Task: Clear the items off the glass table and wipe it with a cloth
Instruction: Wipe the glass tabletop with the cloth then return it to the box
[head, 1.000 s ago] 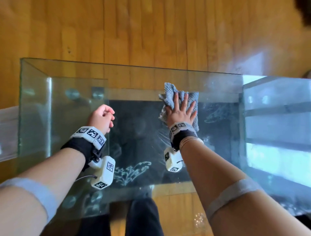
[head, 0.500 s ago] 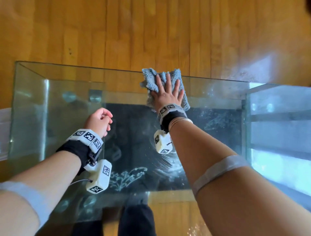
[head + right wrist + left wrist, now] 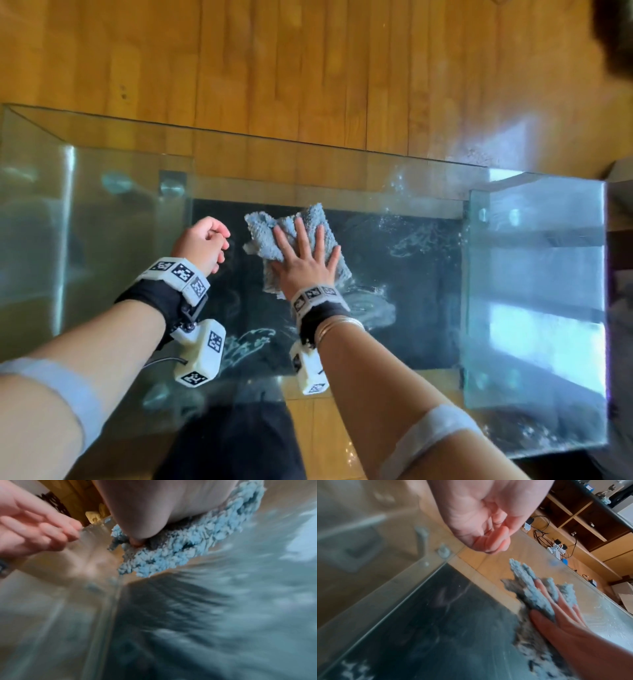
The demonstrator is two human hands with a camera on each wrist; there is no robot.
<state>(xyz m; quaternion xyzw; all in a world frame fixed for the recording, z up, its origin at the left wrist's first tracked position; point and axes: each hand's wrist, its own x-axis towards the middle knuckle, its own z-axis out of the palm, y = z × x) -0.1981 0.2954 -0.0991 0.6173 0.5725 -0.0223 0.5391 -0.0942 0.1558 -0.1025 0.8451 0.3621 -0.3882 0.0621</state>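
A fluffy blue-grey cloth (image 3: pixel 260 236) lies on the glass table (image 3: pixel 342 164), over the dark panel under the glass. My right hand (image 3: pixel 305 260) presses flat on the cloth with straight, spread fingers. In the right wrist view the cloth (image 3: pixel 180 550) bulges out from under my palm (image 3: pixel 163 507), and the picture is streaked with motion. My left hand (image 3: pixel 202 243) hovers just left of the cloth with loosely curled fingers and holds nothing. The left wrist view shows that left hand (image 3: pixel 481 520) empty above the glass, and the cloth (image 3: pixel 530 597) between my right hand's fingers (image 3: pixel 556 626).
Wet smears and droplets (image 3: pixel 411 236) mark the glass to the right of the cloth. A glass side panel (image 3: pixel 534 291) stands at the right end and another (image 3: pixel 96 212) at the left. Wooden floor (image 3: pixel 308 68) lies beyond the far edge. Shelving with cables (image 3: pixel 573 524) is in the background.
My right hand pushed the cloth out to the table's far edge, then drew it back over the dark panel, closer to my left hand. The left hand stayed curled and in place.
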